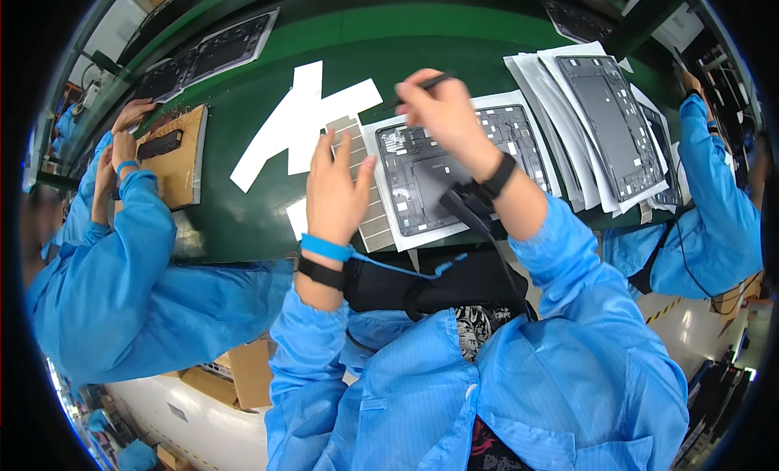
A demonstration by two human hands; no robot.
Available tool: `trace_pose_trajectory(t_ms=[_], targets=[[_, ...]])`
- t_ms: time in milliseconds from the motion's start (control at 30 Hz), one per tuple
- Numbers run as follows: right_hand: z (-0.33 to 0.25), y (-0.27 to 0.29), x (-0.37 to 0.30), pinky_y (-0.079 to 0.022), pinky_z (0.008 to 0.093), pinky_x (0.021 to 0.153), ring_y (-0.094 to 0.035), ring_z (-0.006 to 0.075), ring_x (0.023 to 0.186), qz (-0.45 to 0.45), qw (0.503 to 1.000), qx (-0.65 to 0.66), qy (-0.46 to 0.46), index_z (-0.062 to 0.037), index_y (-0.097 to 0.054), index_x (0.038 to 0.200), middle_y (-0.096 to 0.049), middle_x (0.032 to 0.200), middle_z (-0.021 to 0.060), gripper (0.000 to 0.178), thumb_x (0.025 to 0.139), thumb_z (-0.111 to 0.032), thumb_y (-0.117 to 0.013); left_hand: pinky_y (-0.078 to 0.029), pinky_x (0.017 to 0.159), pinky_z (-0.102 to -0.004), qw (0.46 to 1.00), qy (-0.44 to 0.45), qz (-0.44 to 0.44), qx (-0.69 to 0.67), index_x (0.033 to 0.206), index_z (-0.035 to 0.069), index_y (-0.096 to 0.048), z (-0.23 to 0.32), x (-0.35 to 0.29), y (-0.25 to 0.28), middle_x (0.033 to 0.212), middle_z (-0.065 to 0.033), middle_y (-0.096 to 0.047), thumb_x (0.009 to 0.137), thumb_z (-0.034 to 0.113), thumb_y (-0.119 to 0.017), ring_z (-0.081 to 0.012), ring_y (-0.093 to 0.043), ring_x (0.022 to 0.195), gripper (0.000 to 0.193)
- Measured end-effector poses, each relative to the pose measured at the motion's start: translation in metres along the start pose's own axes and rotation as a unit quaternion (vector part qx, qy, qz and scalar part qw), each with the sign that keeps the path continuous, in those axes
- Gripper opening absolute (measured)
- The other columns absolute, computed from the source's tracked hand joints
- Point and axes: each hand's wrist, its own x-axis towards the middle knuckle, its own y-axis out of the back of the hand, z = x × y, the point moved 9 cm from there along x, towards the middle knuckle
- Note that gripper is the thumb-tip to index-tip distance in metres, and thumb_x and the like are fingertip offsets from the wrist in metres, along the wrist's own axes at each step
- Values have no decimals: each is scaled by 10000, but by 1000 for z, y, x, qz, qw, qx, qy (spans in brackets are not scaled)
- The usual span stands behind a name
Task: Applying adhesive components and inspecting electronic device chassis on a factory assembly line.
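My left hand [337, 191] has its fingers stretched out and lies on or just over a sheet of grey rectangular pieces [375, 223]. In front of me is a dark tablet-like housing [418, 175] with small white and silver patches, set on a white sheet [540, 159]. Above its far left part, my right hand [442, 118] is closed on a slim black tool [436, 81]. Whether it is tweezers or a pen, I cannot tell. My right hand and wrist hide part of the housing.
White paper strips [276, 138] lie left of the housing. To the right, more housings [604, 118] are stacked between white sheets. A co-worker on the left works by a brown board [191, 159] with a black piece [160, 144]. Another co-worker's blue sleeve [706, 171] is at the right.
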Motion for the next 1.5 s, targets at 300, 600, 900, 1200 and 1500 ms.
trace_pose_trajectory(t_ms=[300,600,900,1200,1500], targets=[[42,-55,45,-518,343,606,-683,247,617,-79,985,-151,17,19,-639,740,-654,623,148,261,849,-214,-590,-292,1125,-482,995,-11,-65,81,1409,68,-479,-19,-9,-30,1499,-204,-384,966,256,-525,-385,-347,1394,484],[33,-60,40,-532,273,596,-666,147,619,-93,980,-174,29,21,-642,919,-678,720,91,175,893,-145,-595,-267,1139,-483,997,-4,-48,62,1410,116,-494,-20,-10,-27,1506,-177,-389,961,277,-523,-368,-340,1404,478],[16,-22,28,-511,254,565,-661,150,626,-20,988,153,5,50,-649,955,-680,742,126,170,903,-109,-617,-278,1133,-482,996,-9,-45,79,1408,129,-498,-20,-15,-27,1516,-177,-370,962,269,-520,-374,-319,1412,468],[55,12,-125,-507,237,563,-632,101,622,-11,995,12,-101,50,-629,1004,-670,774,84,168,929,-97,-599,-408,1049,-415,995,-17,-45,-87,1284,-23,-563,29,-72,12,1334,-218,-536,895,169,-648,-377,-503,1262,442],[51,6,-132,-514,222,627,-637,88,665,-29,993,-79,-79,46,-631,999,-661,778,62,155,939,-94,-602,-364,1083,-465,997,-41,-39,-54,1282,-51,-559,37,-87,-14,1353,-190,-534,839,138,-704,-382,-463,1303,503]])
